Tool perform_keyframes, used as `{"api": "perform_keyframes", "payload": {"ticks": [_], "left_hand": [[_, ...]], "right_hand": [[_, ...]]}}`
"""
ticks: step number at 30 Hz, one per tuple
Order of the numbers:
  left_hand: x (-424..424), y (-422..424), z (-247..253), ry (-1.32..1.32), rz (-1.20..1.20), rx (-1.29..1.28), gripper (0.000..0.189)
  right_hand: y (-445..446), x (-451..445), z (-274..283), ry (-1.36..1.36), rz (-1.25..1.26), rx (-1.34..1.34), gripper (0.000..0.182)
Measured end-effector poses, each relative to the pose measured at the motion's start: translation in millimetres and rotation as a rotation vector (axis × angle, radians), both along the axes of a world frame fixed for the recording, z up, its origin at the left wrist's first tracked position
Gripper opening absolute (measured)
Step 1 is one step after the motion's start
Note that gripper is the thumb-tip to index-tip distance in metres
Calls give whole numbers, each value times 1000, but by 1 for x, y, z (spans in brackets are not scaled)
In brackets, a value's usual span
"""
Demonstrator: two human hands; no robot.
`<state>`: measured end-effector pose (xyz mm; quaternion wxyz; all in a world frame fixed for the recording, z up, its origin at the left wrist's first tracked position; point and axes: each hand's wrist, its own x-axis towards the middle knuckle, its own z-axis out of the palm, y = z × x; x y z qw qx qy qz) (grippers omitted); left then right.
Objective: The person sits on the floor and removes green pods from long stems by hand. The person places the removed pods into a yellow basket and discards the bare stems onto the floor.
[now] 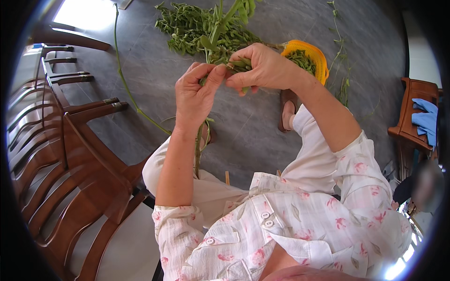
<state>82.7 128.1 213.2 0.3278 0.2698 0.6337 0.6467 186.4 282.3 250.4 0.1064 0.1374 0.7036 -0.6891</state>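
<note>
Several green bean pods (242, 64) are in my right hand (262, 68), its thumb and fingers curled round them. My left hand (198, 87) pinches a green stalk at the pods, its thumb close to my right fingertips. The leafy plant stalk (215, 33) rises beyond my hands, with more pods near its top. Its lower stem (198, 151) runs down past my left wrist to my lap. What lies inside my left fingers is mostly hidden.
A heap of podded bean plants (190, 26) lies on the grey tiled floor (246, 119). Right of it is a yellow plastic basket (321, 58) holding pods. Loose vines (340, 45) trail at the right. Wooden chairs (81, 168) stand left; a blue cloth (424, 117) lies on wooden furniture right.
</note>
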Motion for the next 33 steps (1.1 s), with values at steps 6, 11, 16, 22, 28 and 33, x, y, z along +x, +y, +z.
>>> {"api": "perform_keyframes", "payload": {"ticks": [6,11,16,22,28,33], "left_hand": [[0,-9,18,-296,-117,-57,25],[6,-16,19,-311,-211,-46,30],[20,-22,36,-302,-220,-17,29],[-20,-45,54,-334,28,59,19],[-43,-47,56,-215,387,222,19],[-29,-37,34,-258,186,224,16]], "right_hand": [[7,10,1,4,134,-112,19],[11,19,-4,20,209,-201,22],[12,28,8,52,302,-174,25],[70,54,11,-88,0,41,25],[104,60,-66,-206,-322,262,26],[163,105,-146,-118,-287,1263,36]]}}
